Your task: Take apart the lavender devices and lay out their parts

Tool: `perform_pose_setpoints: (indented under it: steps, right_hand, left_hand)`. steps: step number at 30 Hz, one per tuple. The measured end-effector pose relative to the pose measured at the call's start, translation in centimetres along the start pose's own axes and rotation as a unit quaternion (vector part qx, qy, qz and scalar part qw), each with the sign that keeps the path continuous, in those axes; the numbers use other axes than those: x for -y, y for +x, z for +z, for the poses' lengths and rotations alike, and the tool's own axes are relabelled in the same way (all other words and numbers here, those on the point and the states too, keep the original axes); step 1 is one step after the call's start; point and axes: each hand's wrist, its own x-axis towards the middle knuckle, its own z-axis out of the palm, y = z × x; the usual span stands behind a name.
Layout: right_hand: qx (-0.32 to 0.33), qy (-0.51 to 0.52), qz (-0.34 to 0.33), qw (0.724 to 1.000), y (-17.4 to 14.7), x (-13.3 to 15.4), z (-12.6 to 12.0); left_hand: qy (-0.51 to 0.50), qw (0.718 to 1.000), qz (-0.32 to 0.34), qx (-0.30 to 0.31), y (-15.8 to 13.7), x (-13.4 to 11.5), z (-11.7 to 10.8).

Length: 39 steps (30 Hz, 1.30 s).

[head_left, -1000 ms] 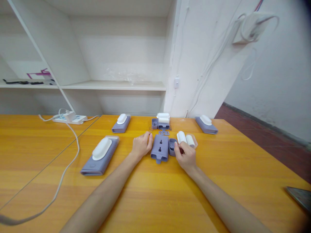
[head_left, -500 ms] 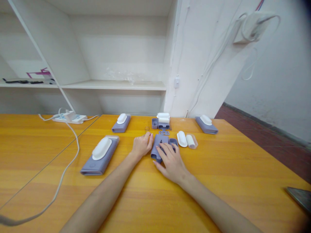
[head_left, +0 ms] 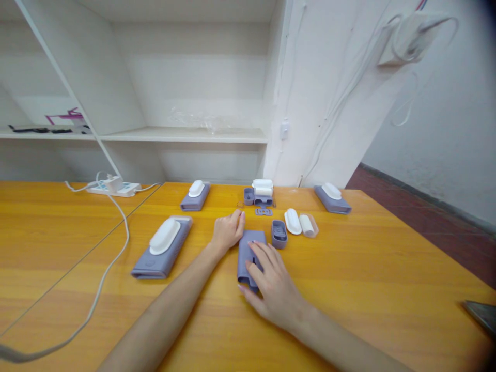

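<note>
Along the far side, see a tall, white, open-fronted shelving unit (head_left: 189,72). Nearer, see a wide, glossy, orange-brown wooden table (head_left: 217,330), with parts spread well apart – probably for easy reach.

Next, a bare right hand (head_left: 273,284), laid over a flat, hollow, lilac plastic shell (head_left: 244,254) near the middle of the table, probably to hold it flat and steady. Partly open in grip: fingers spread across the slotted top, thumb down by the near end, apparently with light hold of the shell. To the left, a bare left hand (head_left: 228,231), by the shell's far left corner – touching or just beside, cannot tell which; perhaps there as a stop. Fingers curled nearly closed; cannot tell of anything small pinched inside.

On the near left, a long lilac plastic case (head_left: 166,256) topped with a smooth white oval cap (head_left: 165,237). Just right of the shell, an open, oval, lilac plastic cup (head_left: 279,236), upright, seemingly to show its inside. Farther right, a white oval lid (head_left: 293,222). Beyond the shell, lying flat, a thin, slotted lilac plate (head_left: 264,212).
</note>
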Motion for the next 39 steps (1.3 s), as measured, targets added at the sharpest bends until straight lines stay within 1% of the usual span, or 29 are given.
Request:
perform_pose_setpoints:
  steps: [3,6,9,12,14,18,19,23,26,28,30,34,37,39]
  right_hand:
    - [-0.004,0.002,0.008,1.0,-1.5,1.1,-0.5]
    - [-0.028,-0.005,-0.014,1.0,-3.2,1.8,-1.1]
    - [-0.071,-0.029,-0.046,0.996,-4.9,2.0,-1.5]
    - [-0.117,-0.063,-0.103,0.986,-6.4,1.5,-2.3]
    - [-0.112,-0.091,-0.126,0.981,-7.4,1.0,-3.0]
    - [-0.085,-0.138,-0.14,0.977,-9.8,-0.3,-4.2]
    - [-0.082,-0.141,-0.13,0.978,-10.5,-0.7,-4.3]
    - [-0.08,-0.123,-0.053,0.988,-12.6,-1.9,-4.3]
    - [-0.096,-0.129,-0.008,0.987,-13.4,-3.0,-4.6]
    - [-0.095,-0.141,0.028,0.985,-13.8,-4.4,-5.1]
    - [-0.081,-0.152,0.064,0.983,-14.3,-6.4,-5.7]
    - [-0.057,-0.176,0.159,0.97,-15.1,-11.7,-6.5]
    - [-0.062,-0.197,0.199,0.958,-15.2,-15.5,-6.9]
    - [-0.056,-0.216,0.219,0.95,-15.1,-17.2,-7.0]
  left_hand:
    - [0.0,1.0,-0.002,0.005,0.0,0.0,0.1]
    - [-0.001,1.0,-0.003,0.007,0.0,0.0,0.1]
    - [0.0,1.0,-0.003,0.005,0.1,0.1,0.1]
    - [0.0,1.0,-0.003,0.0,0.1,0.1,0.2]
    - [0.0,1.0,-0.004,-0.003,0.1,0.1,0.2]
    - [0.007,1.0,-0.01,-0.005,0.2,0.1,0.3]
    - [0.009,1.0,-0.012,-0.005,0.2,0.1,0.3]
    - [0.012,1.0,-0.022,0.002,0.3,0.1,0.3]
    - [0.012,0.999,-0.029,0.014,0.3,0.1,0.3]
    - [0.012,0.999,-0.035,0.024,0.4,0.1,0.2]
    - [0.015,0.998,-0.042,0.034,0.4,0.0,0.1]
    - [0.023,0.998,-0.045,0.046,0.5,-0.2,0.0]
    - [0.021,0.998,-0.046,0.047,0.5,-0.2,0.0]
    - [0.017,0.997,-0.05,0.049,0.5,-0.2,0.0]
